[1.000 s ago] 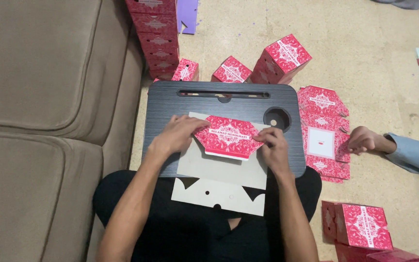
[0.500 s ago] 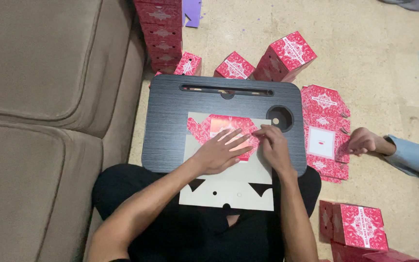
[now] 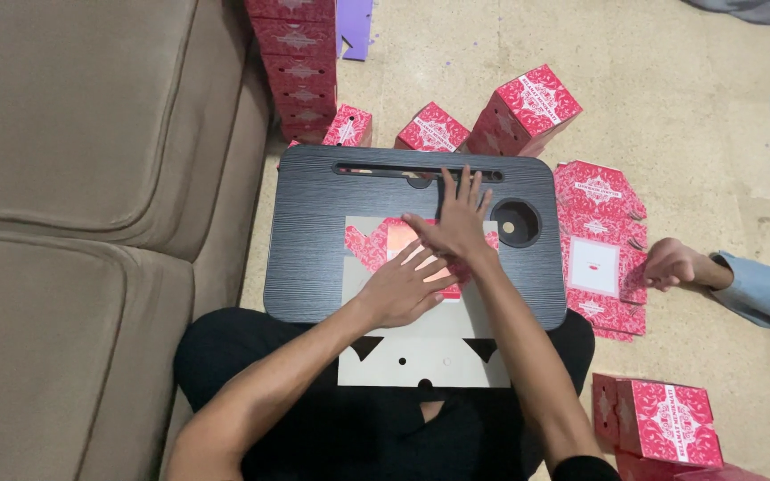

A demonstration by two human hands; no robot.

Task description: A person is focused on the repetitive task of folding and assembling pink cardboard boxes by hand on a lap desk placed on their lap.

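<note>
Pressing flat: both palms down on a die-cut carton blank, grey side up, with a red patterned flap folded over at its far end. Left hand spread wide, fingers splayed across the fold, gripping nothing. Right hand likewise open and flat, crossing just above the left, fingertips reaching toward the slot of the black lap desk serving as worktop. Blank lying half on that worktop, half over the lap, near edge hanging toward the body.

Step in hand, by the look of it: creasing a fold line before forming the box. Next move likely calls for firm, even pressure along the crease, then lifting the side panels square.

Around: finished red boxes on the floor beyond, a stack of flat red blanks to the right, another person's hand resting beside that stack, a beige sofa at left.
</note>
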